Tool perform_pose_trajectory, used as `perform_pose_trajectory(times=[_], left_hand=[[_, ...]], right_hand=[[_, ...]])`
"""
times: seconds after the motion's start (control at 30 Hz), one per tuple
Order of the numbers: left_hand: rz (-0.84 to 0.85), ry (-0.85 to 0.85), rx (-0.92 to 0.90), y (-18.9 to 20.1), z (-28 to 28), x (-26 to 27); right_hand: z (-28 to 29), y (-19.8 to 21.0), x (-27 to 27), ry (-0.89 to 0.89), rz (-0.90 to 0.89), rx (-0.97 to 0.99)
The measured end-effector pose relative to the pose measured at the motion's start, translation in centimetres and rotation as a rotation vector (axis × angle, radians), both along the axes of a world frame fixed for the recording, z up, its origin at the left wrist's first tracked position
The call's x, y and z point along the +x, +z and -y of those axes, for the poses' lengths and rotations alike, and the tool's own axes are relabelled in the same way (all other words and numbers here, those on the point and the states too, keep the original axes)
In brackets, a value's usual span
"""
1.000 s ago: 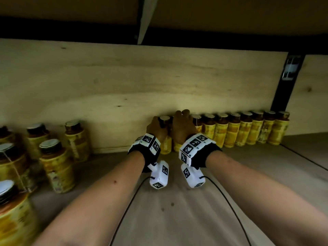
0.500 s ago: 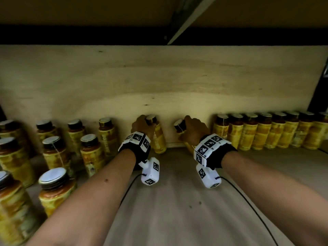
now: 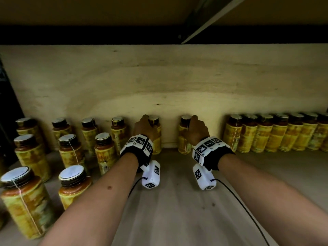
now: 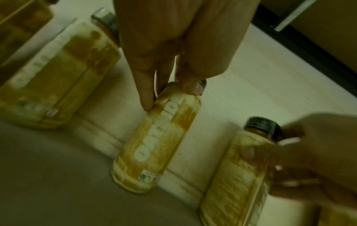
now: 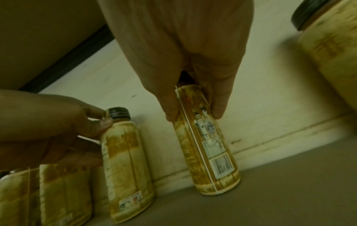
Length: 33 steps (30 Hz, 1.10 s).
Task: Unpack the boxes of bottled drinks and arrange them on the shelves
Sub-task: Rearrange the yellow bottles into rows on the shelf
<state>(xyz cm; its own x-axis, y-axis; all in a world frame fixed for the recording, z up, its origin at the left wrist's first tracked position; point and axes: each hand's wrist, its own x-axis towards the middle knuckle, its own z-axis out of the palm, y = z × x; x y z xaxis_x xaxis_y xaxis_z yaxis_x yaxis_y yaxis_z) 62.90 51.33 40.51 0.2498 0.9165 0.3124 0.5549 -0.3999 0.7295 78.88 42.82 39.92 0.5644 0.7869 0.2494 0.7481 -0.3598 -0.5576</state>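
Two yellow-labelled drink bottles with dark caps stand upright on the wooden shelf against its back panel. My left hand grips the left bottle near its neck; the left wrist view shows the fingers pinching that bottle just below the cap. My right hand grips the right bottle high on its body, thumb and fingers on either side of the bottle. A hand-wide gap separates the two bottles.
A tight row of the same bottles lines the back wall on the right, a gap away from my right hand. Several more bottles stand in loose rows on the left, some near the front. An upper shelf hangs low overhead.
Both hands have slid left along the back wall, away from the right row, and apart from each other. The right bottle, tilted half a second ago, now stands upright.
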Motion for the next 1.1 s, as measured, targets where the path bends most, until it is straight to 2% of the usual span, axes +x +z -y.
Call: perform_pose_trajectory(times=[0.23, 0.43, 0.5, 0.6, 0.67, 0.77, 0.83, 0.93, 1.0, 1.1], left_hand=[[0.115, -0.015, -0.01, -0.9, 0.2, -0.4], [0.144, 0.011, 0.021, -0.9, 1.3, -0.3], [0.092, -0.003, -0.01, -0.6, 1.6, -0.1], [-0.157, 0.045, -0.083, 0.9, 2.5, 0.5], [-0.232, 0.06, 0.005, 2.4, 3.7, 1.5], [-0.181, -0.043, 0.226, 4.3, 6.4, 4.6], [-0.122, -0.131, 0.293, 5.0, 7.7, 6.9], [-0.042, -0.313, 0.316, 4.4, 9.3, 12.6], [-0.015, -0.397, 0.207, 3.4, 9.5, 16.3], [-0.053, -0.474, 0.016, 1.7, 9.6, 20.5]], right_hand=[[0.0, -0.8, 0.5, -0.03, 0.0, 0.047], [0.0, -0.8, 0.2, -0.034, -0.053, 0.076], [0.5, -0.9, 0.0, -0.025, -0.078, 0.076], [2.2, -1.1, -0.1, 0.019, -0.117, 0.115], [3.7, -0.5, 1.1, 0.038, -0.035, 0.15], [6.4, 1.8, 4.8, 0.016, 0.141, 0.262], [7.9, 3.7, 7.9, -0.007, 0.167, 0.298], [10.6, 4.9, 14.0, -0.095, 0.218, 0.128], [11.7, 4.7, 16.9, -0.105, 0.269, -0.092], [12.0, 3.1, 18.5, -0.053, 0.51, -0.326]])
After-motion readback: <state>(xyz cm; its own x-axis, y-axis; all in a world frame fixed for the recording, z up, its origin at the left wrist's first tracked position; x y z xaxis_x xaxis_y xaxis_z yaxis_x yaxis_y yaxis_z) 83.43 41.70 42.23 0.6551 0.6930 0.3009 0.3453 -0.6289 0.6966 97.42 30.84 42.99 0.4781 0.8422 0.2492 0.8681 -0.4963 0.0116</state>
